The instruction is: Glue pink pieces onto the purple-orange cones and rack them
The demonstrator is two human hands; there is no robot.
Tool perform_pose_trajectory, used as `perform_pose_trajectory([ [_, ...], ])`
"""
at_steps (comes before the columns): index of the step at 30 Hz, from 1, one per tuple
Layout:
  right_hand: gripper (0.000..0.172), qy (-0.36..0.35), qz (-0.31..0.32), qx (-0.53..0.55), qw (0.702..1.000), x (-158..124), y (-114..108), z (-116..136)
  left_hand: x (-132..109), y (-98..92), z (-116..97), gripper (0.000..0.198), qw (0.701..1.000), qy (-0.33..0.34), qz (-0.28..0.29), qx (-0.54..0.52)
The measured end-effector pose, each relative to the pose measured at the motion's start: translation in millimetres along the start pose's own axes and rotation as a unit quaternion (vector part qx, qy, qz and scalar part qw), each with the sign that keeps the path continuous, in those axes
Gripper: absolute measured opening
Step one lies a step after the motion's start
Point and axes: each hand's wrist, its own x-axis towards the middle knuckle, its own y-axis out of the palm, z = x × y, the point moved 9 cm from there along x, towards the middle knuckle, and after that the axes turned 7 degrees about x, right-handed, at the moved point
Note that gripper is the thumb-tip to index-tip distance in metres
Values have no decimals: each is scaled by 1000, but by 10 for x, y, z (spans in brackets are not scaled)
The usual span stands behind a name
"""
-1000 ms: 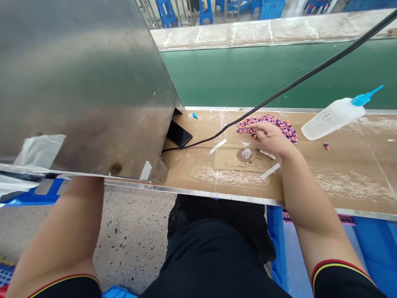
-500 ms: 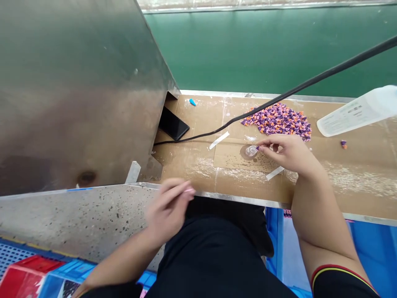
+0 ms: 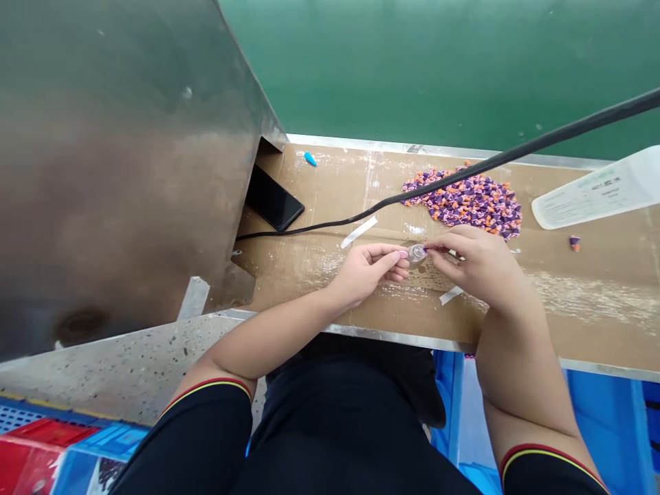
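Note:
My left hand (image 3: 368,271) reaches in over the cardboard, thumb and forefinger pinched on a small pink piece (image 3: 402,254). Facing it, my right hand (image 3: 471,261) pinches a small purple piece (image 3: 425,251), mostly covered by the fingers. Between the two sets of fingertips sits a small clear round container (image 3: 416,254); whether either hand touches it I cannot tell. Just beyond my right hand lies a heap of small purple, orange and pink pieces (image 3: 479,203).
A black cable (image 3: 381,204) crosses above the cardboard-covered bench (image 3: 330,185). A phone (image 3: 276,199) lies by the metal housing (image 3: 155,158). At right are a translucent bottle (image 3: 592,189) and a loose piece (image 3: 574,243). A blue tip (image 3: 310,159) lies at the back.
My left hand has moved from the bench's front edge up and right to the clear container. My right hand stays there, still pinching the purple piece. The view has shifted slightly.

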Motion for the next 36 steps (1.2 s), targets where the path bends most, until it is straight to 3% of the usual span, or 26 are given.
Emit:
perform_pose_trajectory([
  [3, 17, 3, -4, 8, 1000, -13, 22, 3, -36, -39, -42, 50, 1000, 11, -5, 8],
  [8, 17, 2, -14, 23, 1000, -20, 46, 20, -64, -60, -195, 44, 998, 52, -17, 28],
  [14, 15, 16, -16, 30, 999, 13, -4, 20, -11, -76, -162, 47, 997, 59, -28, 52],
  [20, 12, 44, -97, 135, 985, 63, -79, 192, -9, -132, -222, 48, 987, 120, -88, 53],
  [26, 12, 106, -177, 261, 943, 12, 73, 223, -4, -74, -273, 50, 988, 132, -83, 16],
  [30, 10, 113, -211, 262, 935, -17, 96, 201, 8, -80, -246, 49, 990, 109, -86, -19],
  [36, 10, 86, -240, 193, 948, -21, 98, 253, 28, -65, -193, 44, 990, 84, -73, -89],
])
